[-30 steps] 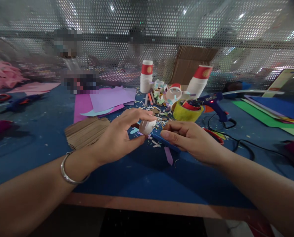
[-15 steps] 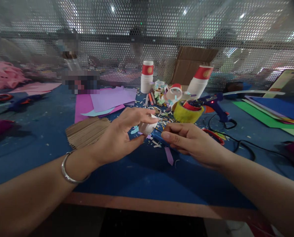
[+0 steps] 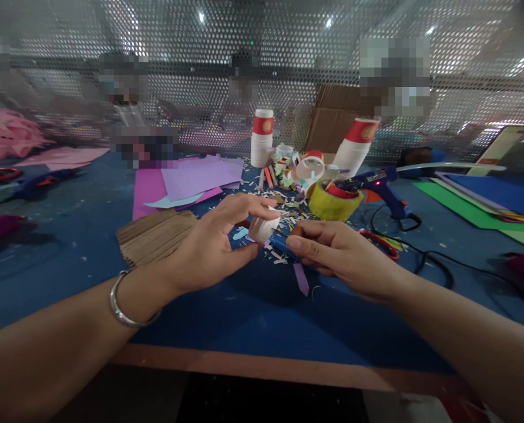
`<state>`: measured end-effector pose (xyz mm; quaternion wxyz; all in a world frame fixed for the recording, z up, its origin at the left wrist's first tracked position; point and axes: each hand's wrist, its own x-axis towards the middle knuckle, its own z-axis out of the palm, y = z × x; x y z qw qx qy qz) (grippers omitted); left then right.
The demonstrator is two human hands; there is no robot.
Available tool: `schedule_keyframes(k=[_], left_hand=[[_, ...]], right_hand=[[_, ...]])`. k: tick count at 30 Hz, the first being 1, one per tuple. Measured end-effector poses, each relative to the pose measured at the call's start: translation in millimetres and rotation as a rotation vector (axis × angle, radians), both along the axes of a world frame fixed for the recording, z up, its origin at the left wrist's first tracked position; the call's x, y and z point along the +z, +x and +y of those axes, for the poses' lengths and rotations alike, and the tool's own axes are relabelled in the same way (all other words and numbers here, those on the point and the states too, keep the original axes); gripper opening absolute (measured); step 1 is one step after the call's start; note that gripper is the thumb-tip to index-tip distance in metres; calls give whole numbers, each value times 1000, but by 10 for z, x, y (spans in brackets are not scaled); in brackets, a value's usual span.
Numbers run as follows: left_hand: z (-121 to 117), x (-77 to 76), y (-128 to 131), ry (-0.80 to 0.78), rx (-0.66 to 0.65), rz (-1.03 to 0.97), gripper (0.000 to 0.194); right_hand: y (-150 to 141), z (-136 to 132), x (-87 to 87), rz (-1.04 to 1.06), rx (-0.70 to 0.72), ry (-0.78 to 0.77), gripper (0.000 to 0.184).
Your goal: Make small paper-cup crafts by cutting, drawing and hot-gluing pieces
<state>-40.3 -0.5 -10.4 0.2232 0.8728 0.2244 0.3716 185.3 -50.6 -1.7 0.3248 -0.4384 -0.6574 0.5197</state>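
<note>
Over the middle of the blue surface [image 3: 262, 320], well back from its near edge, the left hand [image 3: 220, 238] is holding a small white piece [image 3: 264, 227] between bent fingers and thumb. Just beside it, the right hand [image 3: 339, 252] is pinching a thin dark item [image 3: 278, 232], mostly hidden. Toward the far edge, a yellow roll [image 3: 335, 202] is lying beside a blue glue gun [image 3: 388, 191], and paper cups [image 3: 262, 147] are standing stacked.
</note>
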Motion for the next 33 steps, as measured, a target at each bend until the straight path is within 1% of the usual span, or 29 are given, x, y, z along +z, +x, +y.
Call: schedule_keyframes(k=[3, 9, 16, 23, 30, 33], left_hand=[[6, -21, 9, -77, -29, -29, 51], [-2, -17, 27, -116, -37, -81, 48], [0, -23, 29, -96, -40, -57, 49], [-21, -6, 40, -101, -20, -81, 45], [-11, -17, 26, -77, -28, -43, 52], [-11, -10, 17, -61, -16, -32, 52]], right_hand=[[7, 6, 1, -10, 2, -6, 43], [34, 20, -6, 1, -16, 3, 44], [28, 17, 0, -1, -9, 18, 44], [32, 22, -7, -3, -10, 18, 43], [23, 24, 0, -25, -18, 27, 45], [23, 26, -3, -35, -21, 34, 44]])
